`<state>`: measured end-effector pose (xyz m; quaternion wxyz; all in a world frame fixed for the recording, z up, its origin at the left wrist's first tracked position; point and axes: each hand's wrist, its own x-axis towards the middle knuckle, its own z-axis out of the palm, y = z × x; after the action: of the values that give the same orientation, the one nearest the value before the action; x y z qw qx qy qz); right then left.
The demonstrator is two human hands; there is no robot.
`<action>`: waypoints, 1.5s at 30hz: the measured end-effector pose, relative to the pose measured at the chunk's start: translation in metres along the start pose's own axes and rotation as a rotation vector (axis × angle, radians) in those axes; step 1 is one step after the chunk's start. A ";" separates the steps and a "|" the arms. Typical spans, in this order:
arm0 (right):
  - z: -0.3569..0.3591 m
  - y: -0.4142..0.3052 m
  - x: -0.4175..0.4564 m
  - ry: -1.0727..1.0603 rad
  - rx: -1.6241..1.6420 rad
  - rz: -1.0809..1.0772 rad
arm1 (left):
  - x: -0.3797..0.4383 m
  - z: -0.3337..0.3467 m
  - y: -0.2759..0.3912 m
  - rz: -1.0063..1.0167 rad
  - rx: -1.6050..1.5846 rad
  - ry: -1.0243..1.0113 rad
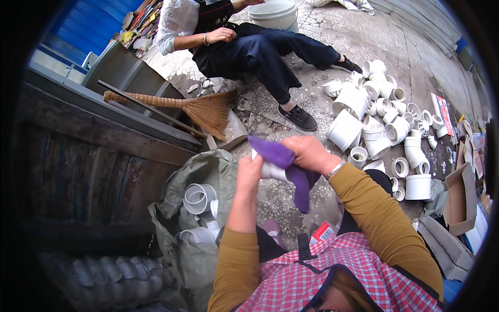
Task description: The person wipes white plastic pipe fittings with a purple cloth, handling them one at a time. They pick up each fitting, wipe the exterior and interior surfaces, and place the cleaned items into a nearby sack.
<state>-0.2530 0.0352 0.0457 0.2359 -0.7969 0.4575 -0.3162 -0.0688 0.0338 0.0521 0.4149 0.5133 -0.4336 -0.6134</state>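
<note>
My left hand [249, 171] grips a white plastic pipe fitting [275, 172] in front of me. A purple cloth [273, 151] is held in my right hand [312, 154] and lies over the fitting, with one end hanging below it. The cloth covers part of the fitting. Below and left of my hands stands an open green woven sack [175, 257] with white pipe fittings [199, 198] in it. A heap of white plastic pipe fittings [345, 130] of several sizes lies on the ground to the right.
A seated co-worker [249, 50] is across from me, near a white bucket [273, 15]. A straw broom [206, 111] and a dustpan [235, 130] are at the left, by a dark wooden panel [105, 179]. An open cardboard box [462, 199] stands at the right.
</note>
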 end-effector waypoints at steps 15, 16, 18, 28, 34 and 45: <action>0.038 -0.023 0.002 0.054 1.609 0.922 | -0.017 0.009 -0.006 0.899 0.735 0.330; 0.035 -0.024 0.000 0.023 1.656 0.968 | -0.018 0.011 -0.001 0.977 0.813 0.315; 0.034 -0.022 -0.001 -0.097 1.715 1.009 | -0.019 0.010 0.004 1.095 0.949 0.284; 0.007 -0.019 0.007 0.001 1.390 0.826 | 0.000 -0.033 0.006 0.934 0.929 0.594; -0.014 0.006 0.005 0.083 1.094 0.530 | -0.003 -0.027 0.008 0.354 0.387 0.074; 0.015 -0.009 0.000 -0.328 1.502 0.832 | -0.016 -0.007 0.009 0.171 0.235 -0.196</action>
<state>-0.2366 0.0411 0.0413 0.8578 -0.2344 0.3422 -0.3036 -0.0591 0.0455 0.0638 0.3585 0.4574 -0.5826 -0.5682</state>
